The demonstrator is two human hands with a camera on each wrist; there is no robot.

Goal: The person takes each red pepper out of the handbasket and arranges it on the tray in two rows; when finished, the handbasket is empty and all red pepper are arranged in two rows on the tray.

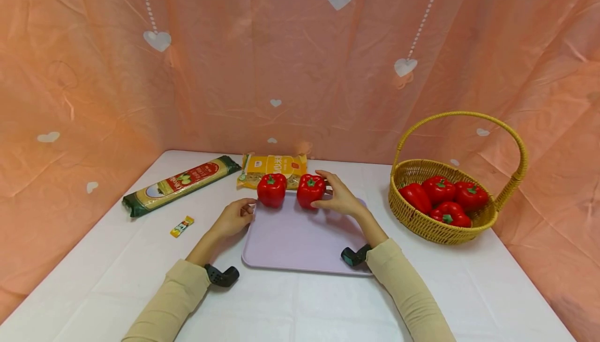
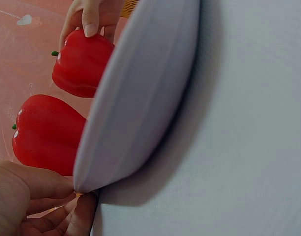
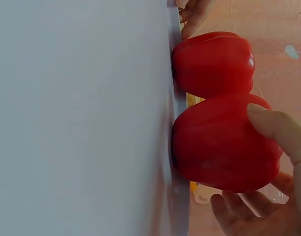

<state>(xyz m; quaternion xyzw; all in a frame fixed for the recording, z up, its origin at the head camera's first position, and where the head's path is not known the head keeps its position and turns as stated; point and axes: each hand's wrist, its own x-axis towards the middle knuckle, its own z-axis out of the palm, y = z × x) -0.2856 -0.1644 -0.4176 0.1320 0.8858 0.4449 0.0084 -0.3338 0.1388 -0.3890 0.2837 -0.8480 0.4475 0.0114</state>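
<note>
A pale lilac tray [image 1: 300, 243] lies on the table in front of the person. Two red bell peppers with green stems stand upright along its far edge. At the tray's far left corner, the left hand [image 1: 234, 217] pinches the rim [image 2: 80, 184] between thumb and fingers, close to the left bell pepper [image 1: 272, 191]. The right hand [image 1: 341, 196] holds the right bell pepper [image 1: 311, 191] from its right side. In the right wrist view its thumb [image 3: 261, 115] presses on the pepper and the other fingers curve around the opposite side, partly hidden.
At right stands a wicker basket [image 1: 422, 230] with a tall handle, holding several red bell peppers [image 1: 438, 190]. Behind the tray lies a yellow food packet [image 1: 276, 165]. A long green and red packet [image 1: 183, 183] and a small yellow sachet [image 1: 182, 226] lie at left.
</note>
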